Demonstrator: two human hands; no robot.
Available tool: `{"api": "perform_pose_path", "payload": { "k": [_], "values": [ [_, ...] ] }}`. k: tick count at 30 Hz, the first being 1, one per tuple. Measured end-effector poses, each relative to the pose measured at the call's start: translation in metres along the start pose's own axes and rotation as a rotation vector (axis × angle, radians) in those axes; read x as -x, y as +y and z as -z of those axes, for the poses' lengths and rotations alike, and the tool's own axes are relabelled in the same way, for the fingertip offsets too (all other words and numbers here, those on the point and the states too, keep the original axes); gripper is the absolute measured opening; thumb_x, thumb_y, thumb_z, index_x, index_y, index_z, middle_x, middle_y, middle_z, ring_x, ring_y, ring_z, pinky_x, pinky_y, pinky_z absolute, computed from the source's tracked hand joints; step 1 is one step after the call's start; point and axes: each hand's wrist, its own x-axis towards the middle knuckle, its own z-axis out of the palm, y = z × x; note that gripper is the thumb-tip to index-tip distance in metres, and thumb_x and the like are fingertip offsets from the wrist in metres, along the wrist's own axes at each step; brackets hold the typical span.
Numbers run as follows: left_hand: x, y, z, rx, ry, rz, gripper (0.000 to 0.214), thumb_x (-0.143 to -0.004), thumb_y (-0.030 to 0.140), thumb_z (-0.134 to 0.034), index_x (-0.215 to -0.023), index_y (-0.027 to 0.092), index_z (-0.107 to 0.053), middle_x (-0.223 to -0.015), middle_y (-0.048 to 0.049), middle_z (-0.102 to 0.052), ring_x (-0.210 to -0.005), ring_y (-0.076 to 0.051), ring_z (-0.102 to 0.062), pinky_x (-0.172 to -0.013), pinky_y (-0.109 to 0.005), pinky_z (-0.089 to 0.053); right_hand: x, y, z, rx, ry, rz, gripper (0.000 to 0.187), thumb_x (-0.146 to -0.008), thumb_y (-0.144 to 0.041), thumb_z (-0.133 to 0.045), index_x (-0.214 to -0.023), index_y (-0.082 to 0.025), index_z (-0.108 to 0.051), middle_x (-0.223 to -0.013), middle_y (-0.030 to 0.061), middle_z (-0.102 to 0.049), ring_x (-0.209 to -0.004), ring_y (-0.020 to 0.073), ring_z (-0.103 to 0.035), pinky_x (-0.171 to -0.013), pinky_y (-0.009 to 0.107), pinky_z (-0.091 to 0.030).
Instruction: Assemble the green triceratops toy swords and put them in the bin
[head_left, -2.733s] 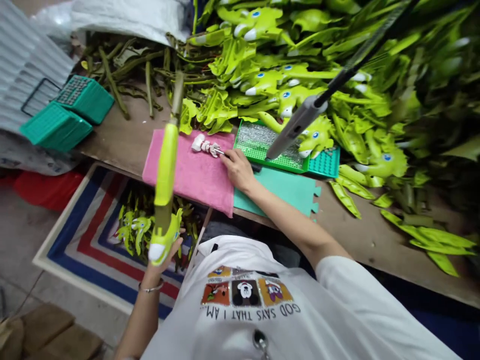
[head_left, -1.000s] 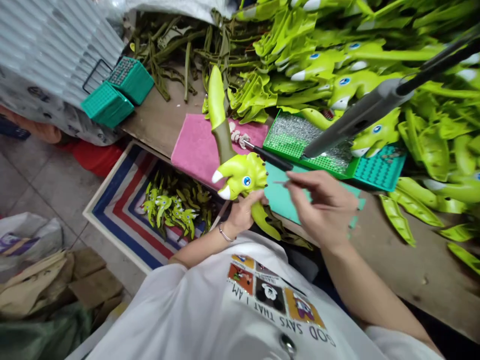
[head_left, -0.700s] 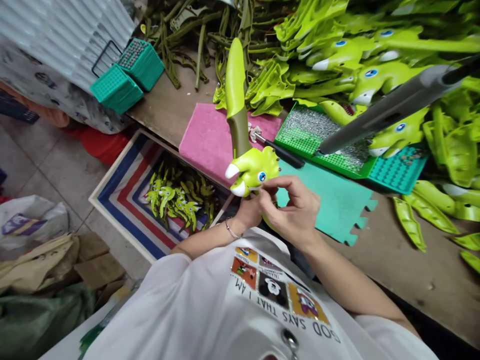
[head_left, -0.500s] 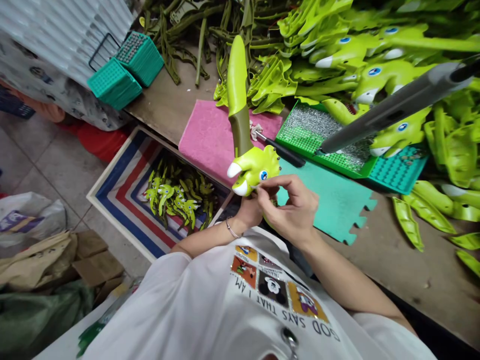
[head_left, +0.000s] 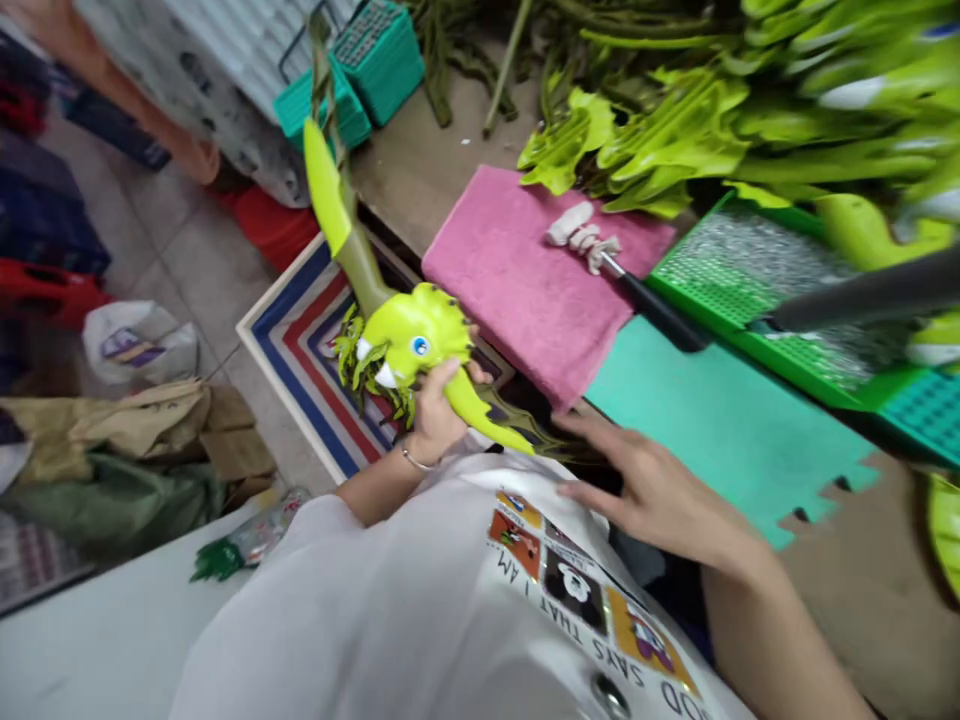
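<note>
My left hand (head_left: pixel 439 420) grips a lime-green plastic triceratops toy (head_left: pixel 409 340) by its body, below the head, with the long olive-and-lime tail pointing up and left. White horns and a blue eye show on the toy. My right hand (head_left: pixel 656 495) rests low near the table's front edge, fingers apart and empty, close to a teal foam mat (head_left: pixel 720 425). Beyond the mat, a black-handled tool (head_left: pixel 660 312) lies on a pink towel (head_left: pixel 517 270), its metal tip by some small white pieces (head_left: pixel 583 240).
A green perforated tray of silver studs (head_left: pixel 772 285) lies right, under a grey tool (head_left: pixel 862 298). Heaped lime-green toy parts (head_left: pixel 660 140) fill the upper right. Below the wooden table edge stands a striped box (head_left: pixel 300 350) holding more parts.
My right hand has left the toy's head and moved down right, fingers opened. The toy has dropped lower and tilted left, and the whole view has swung, with the table shifting right.
</note>
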Motion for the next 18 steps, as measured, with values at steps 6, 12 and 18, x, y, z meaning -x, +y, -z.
{"api": "perform_pose_path", "payload": {
  "k": [6, 12, 18],
  "values": [
    [-0.003, -0.024, 0.06, 0.284, 0.487, 0.05, 0.012, -0.084, 0.014, -0.071, -0.094, 0.018, -0.066, -0.089, -0.0005, -0.075, -0.074, -0.009, -0.071, -0.079, -0.022, -0.058, -0.06, 0.0, -0.066, -0.237, -0.391, -0.112, 0.041, -0.096, -0.024, -0.05, -0.134, -0.021, -0.064, -0.126, 0.01, -0.073, -0.112, 0.0263, -0.072, -0.098, 0.037, -0.056],
    [-0.051, -0.073, 0.122, 0.28, 0.709, 0.141, 0.02, -0.097, 0.025, -0.064, -0.114, 0.014, -0.064, -0.107, -0.0056, -0.069, -0.088, -0.014, -0.068, -0.082, -0.031, -0.059, -0.115, 0.004, -0.136, -0.288, -0.438, -0.248, 0.061, -0.091, -0.033, -0.064, -0.146, -0.008, -0.052, -0.152, 0.0208, -0.05, -0.143, 0.0304, -0.05, -0.12, 0.042, -0.04],
    [-0.099, -0.037, 0.179, 0.196, 0.679, 0.108, 0.039, -0.097, 0.039, -0.064, -0.129, 0.017, -0.059, -0.129, -0.0101, -0.062, -0.11, -0.023, -0.065, -0.092, -0.044, -0.058, -0.073, 0.039, -0.107, -0.313, -0.204, -0.301, 0.055, -0.096, -0.047, -0.054, -0.137, -0.012, -0.061, -0.142, 0.0175, -0.062, -0.133, 0.0298, -0.06, -0.116, 0.05, -0.046]
  ]
}}
